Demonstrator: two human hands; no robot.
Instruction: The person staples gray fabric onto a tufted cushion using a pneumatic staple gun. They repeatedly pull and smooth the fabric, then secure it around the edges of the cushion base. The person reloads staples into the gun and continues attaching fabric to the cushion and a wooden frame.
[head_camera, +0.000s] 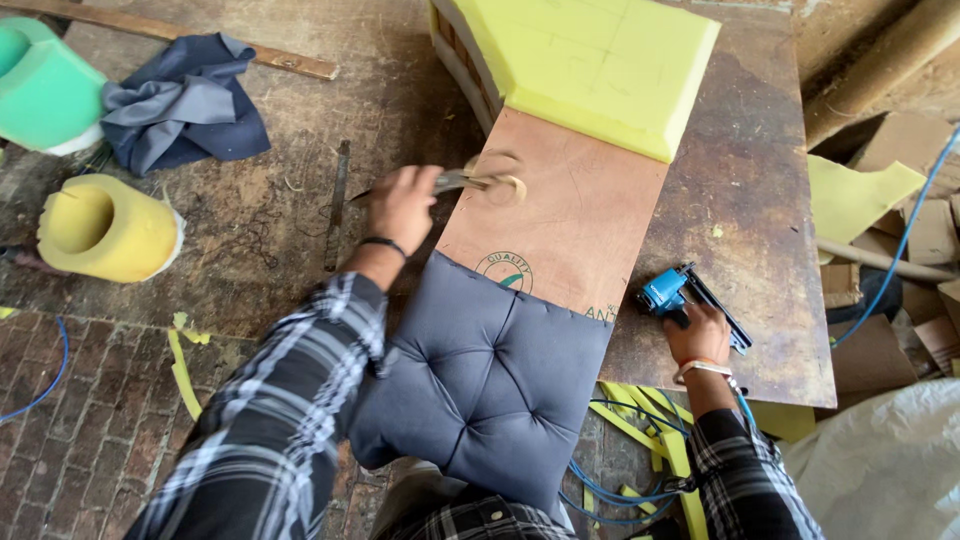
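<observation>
My left hand (402, 205) grips a glue brush (470, 182) and holds its tip on a brown plywood board (570, 225), where a round wet smear shows. My right hand (700, 335) rests on a blue pneumatic staple gun (680, 295) lying on the workbench to the right of the board. A grey tufted cushion (485, 380) covers the near end of the board. A yellow foam block (595, 65) sits on the far end.
The worn wooden workbench (745, 200) carries the board. Left on the floor lie a yellow foam cylinder (108, 228), a green foam piece (40, 85) and grey fabric (185, 100). A blue air hose (620, 495) and yellow foam scraps (650, 430) trail near me. Cardboard pieces (905, 250) are piled at right.
</observation>
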